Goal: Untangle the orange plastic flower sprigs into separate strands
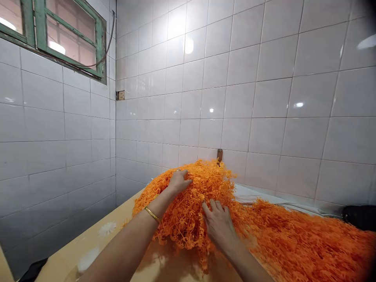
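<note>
A tall heap of orange, lacy plastic flower-like pieces (188,219) stands on a pale yellow tabletop (147,270). My left hand (178,181), with a gold bangle (152,213) on its wrist, lies on the upper left of the heap. Its thumb is stretched out apart from the index finger; the other fingertips are partly hidden. Lower down, my right hand (219,221) touches the front right of the heap with its fingers spread. I see nothing gripped in either hand.
A wider, flatter spread of orange pieces (308,243) covers the table's right side. White flower-like pieces (107,228) lie at the left. A dark object (360,217) sits at the far right by the tiled wall (264,137). A brown strip (219,156) rises behind the heap.
</note>
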A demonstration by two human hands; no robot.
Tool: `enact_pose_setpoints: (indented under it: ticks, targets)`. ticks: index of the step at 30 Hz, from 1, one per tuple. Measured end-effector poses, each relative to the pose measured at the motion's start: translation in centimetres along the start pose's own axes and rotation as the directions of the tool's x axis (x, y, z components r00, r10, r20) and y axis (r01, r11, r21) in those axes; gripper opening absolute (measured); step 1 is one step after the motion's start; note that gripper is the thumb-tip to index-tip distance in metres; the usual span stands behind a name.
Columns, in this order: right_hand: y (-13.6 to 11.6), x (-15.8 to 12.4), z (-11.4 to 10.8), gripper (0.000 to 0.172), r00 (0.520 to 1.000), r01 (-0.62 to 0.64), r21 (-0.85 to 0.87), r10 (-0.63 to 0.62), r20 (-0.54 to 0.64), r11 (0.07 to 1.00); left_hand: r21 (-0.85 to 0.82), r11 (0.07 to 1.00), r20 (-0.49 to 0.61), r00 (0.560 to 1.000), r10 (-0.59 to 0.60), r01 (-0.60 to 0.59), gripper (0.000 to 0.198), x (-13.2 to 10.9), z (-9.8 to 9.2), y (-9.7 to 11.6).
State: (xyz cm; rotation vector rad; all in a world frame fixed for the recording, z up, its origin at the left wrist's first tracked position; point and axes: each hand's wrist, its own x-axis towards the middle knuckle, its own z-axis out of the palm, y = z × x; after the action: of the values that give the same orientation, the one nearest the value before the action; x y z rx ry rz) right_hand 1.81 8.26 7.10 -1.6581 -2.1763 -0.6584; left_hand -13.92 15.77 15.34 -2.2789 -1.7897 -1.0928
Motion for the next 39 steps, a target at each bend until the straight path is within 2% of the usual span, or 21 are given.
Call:
enact_pose_setpoints:
  ticks: [1,3,6,10,12,15,17,18,20,22,24,25,27,29,30,32,35,37,39]
  targets:
    - [-0.2,0.0,-0.1,0.037,1.000,-0.004,-0.003,0.004,-0.004,1.000,-0.002,1.000,-0.032,0.999,-0.011,0.011,0.022,0.3,0.3,0.3]
    - [-0.2,0.3,-0.4,0.036,1.000,-0.021,-0.004,0.021,0.006,1.000,-0.003,0.998,-0.136,0.989,-0.064,0.064,0.020,0.9,0.1,0.8]
    - [0.3,0.6,-0.8,0.042,0.995,-0.060,-0.012,0.060,0.076,0.998,-0.009,0.991,-0.253,0.958,-0.131,0.133,0.019,1.6,-1.4,1.0]
    - [1.3,0.6,-1.2,0.047,0.986,-0.094,0.020,0.090,0.138,0.995,-0.019,0.988,-0.315,0.937,-0.149,0.151,0.015,0.9,-3.1,0.9]
    - [1.8,0.4,-1.3,0.046,0.983,-0.113,0.054,0.103,0.154,0.992,-0.001,0.998,-0.331,0.942,-0.056,0.059,0.016,-0.8,-3.1,0.8]
    - [2.7,0.1,-1.4,0.043,0.972,-0.157,0.158,0.124,0.198,0.975,0.136,0.969,-0.315,0.918,0.240,-0.206,0.018,-4.4,-2.3,0.6]
    - [3.4,-0.1,-1.6,0.038,0.960,-0.202,0.233,0.144,0.242,0.951,0.248,0.900,-0.201,0.890,0.410,-0.359,0.019,-6.6,-1.8,0.2]
    - [3.7,-0.3,-1.8,0.036,0.953,-0.218,0.255,0.150,0.261,0.942,0.285,0.867,-0.138,0.877,0.460,-0.409,0.021,-7.4,-1.7,0.1]
    - [4.0,-0.6,-2.5,0.031,0.959,-0.199,0.269,0.131,0.251,0.942,0.322,0.836,-0.051,0.873,0.484,-0.445,0.022,-8.3,-1.7,-0.2]
    - [3.9,-0.9,-3.7,0.028,0.989,-0.099,0.273,0.063,0.137,0.957,0.323,0.849,-0.023,0.893,0.450,-0.419,0.023,-8.2,-1.9,-0.4]
    - [3.7,-0.7,-5.2,0.027,0.997,0.014,0.277,0.008,-0.075,0.961,0.305,0.876,-0.020,0.917,0.397,-0.373,0.022,-7.5,-2.1,-0.5]
    - [3.6,-0.3,-6.1,0.027,0.981,0.048,0.275,0.007,-0.194,0.960,0.296,0.890,-0.029,0.928,0.371,-0.347,0.020,-7.1,-2.1,-0.5]
    - [3.8,1.1,-7.6,0.029,0.914,0.079,0.273,0.040,-0.404,0.959,0.283,0.914,-0.103,0.938,0.331,-0.291,0.019,-6.5,-2.2,-0.4]
    - [4.3,3.5,-8.6,0.030,0.851,0.088,0.297,0.083,-0.519,0.951,0.271,0.925,-0.223,0.917,0.331,-0.268,0.033,-6.4,-2.2,0.2]
    - [4.8,4.9,-8.8,0.032,0.844,0.082,0.320,0.105,-0.526,0.944,0.270,0.921,-0.269,0.896,0.353,-0.281,0.037,-6.5,-2.2,0.7]
    - [5.6,7.9,-8.7,0.038,0.882,0.017,0.365,0.158,-0.444,0.931,0.286,0.896,-0.283,0.864,0.417,-0.339,0.033,-6.7,-2.1,1.9]
    - [6.7,11.0,-7.1,0.049,0.948,-0.101,0.368,0.201,-0.247,0.924,0.323,0.847,-0.157,0.859,0.488,-0.422,0.028,-6.4,-1.3,3.7]
    - [7.2,11.4,-5.5,0.058,0.972,-0.121,0.354,0.182,-0.145,0.927,0.337,0.842,-0.063,0.883,0.466,-0.421,0.033,-5.7,-0.4,4.2]
    - [7.6,10.5,-4.1,0.058,0.986,-0.128,0.340,0.156,-0.059,0.932,0.347,0.876,0.007,0.935,0.356,-0.336,0.047,-4.7,0.6,4.2]
